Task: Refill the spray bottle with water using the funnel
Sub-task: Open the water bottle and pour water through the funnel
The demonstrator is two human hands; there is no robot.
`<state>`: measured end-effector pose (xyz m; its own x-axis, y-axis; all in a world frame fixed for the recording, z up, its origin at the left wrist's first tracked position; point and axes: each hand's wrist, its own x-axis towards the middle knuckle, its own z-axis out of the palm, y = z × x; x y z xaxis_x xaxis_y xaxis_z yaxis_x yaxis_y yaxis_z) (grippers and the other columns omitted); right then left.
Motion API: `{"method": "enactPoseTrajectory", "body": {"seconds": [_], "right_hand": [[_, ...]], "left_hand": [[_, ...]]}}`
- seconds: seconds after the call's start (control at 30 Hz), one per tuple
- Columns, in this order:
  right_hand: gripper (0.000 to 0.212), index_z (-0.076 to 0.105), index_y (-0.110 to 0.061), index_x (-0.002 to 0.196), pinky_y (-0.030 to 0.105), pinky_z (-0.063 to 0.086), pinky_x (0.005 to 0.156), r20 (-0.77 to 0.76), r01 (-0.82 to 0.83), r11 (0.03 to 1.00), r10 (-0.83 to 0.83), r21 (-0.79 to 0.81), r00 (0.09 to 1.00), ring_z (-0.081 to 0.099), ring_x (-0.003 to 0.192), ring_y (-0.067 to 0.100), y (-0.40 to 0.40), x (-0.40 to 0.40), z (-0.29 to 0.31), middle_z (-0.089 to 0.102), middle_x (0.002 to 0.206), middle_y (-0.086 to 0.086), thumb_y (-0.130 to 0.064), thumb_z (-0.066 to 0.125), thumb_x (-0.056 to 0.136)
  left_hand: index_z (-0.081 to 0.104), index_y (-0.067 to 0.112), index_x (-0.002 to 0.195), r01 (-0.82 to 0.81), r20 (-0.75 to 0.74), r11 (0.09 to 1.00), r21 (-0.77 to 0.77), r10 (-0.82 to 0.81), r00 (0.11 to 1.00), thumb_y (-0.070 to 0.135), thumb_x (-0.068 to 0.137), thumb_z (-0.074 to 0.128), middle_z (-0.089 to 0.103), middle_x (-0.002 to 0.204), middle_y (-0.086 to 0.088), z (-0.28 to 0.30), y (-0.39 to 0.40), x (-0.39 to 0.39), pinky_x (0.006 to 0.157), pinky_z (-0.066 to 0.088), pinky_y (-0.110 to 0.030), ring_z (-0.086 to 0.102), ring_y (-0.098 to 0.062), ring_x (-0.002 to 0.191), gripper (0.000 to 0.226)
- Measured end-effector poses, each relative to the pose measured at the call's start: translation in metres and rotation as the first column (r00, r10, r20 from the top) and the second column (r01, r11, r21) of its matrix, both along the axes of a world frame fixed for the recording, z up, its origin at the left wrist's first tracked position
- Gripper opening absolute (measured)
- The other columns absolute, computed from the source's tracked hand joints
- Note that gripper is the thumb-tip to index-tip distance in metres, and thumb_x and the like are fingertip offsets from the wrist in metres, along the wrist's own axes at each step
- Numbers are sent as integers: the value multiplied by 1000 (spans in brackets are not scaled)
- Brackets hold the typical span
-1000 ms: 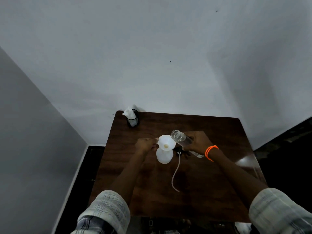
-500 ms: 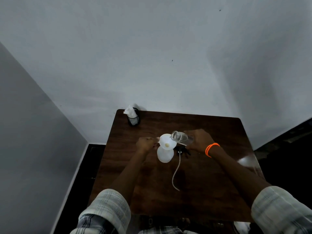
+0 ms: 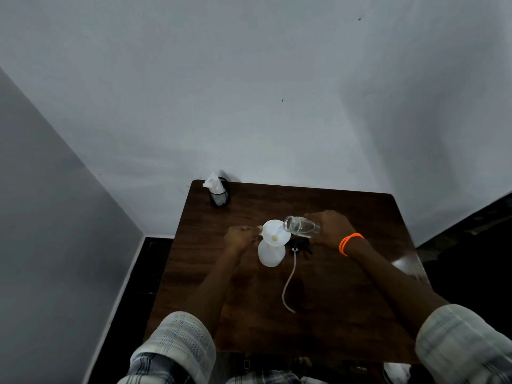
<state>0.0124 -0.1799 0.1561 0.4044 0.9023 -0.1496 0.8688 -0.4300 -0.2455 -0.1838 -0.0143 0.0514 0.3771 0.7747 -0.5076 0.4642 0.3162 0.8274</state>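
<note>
Brown table (image 3: pixel 346 314), grey walls. White bottle (image 3: pixel 271 254) mid-table, funnel (image 3: pixel 275 233) in its neck. My left hand (image 3: pixel 238 238) pinches the funnel rim; my right hand (image 3: pixel 329 228) grips a tilted glass (image 3: pixel 300 225), mouth over funnel.

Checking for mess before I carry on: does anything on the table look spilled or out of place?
No spill shows. The spray head with its tube lies loose on the table beside the spray bottle, expected while the funnel is in.

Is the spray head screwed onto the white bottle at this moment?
No. The spray head lies on the table beside the bottle, its tube trailing toward the person, while the funnel sits in the bottle's neck.
</note>
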Motion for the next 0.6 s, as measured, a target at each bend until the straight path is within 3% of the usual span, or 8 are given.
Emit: {"method": "enactPoseTrajectory", "body": {"seconds": [0.3,0.6], "right_hand": [[69,63,-25,136,36,51,92,42,3,999,-2,-38,999,65,114,30,-2,-1,4,71,123,7,-37,82,71],[70,62,-28,137,35,52,91,77,-24,999,28,-49,997,66,112,28,-3,5,3,72,122,4,-42,79,71]], "left_hand": [[77,17,66,24,4,999,27,-24,1000,39,81,82,72,61,1,-2,-1,0,64,50,-22,63,-7,56,28],[79,17,67,24,-3,999,30,-24,1000,39,80,83,73,61,-2,-2,-3,0,74,56,-30,67,-13,63,26]]}}
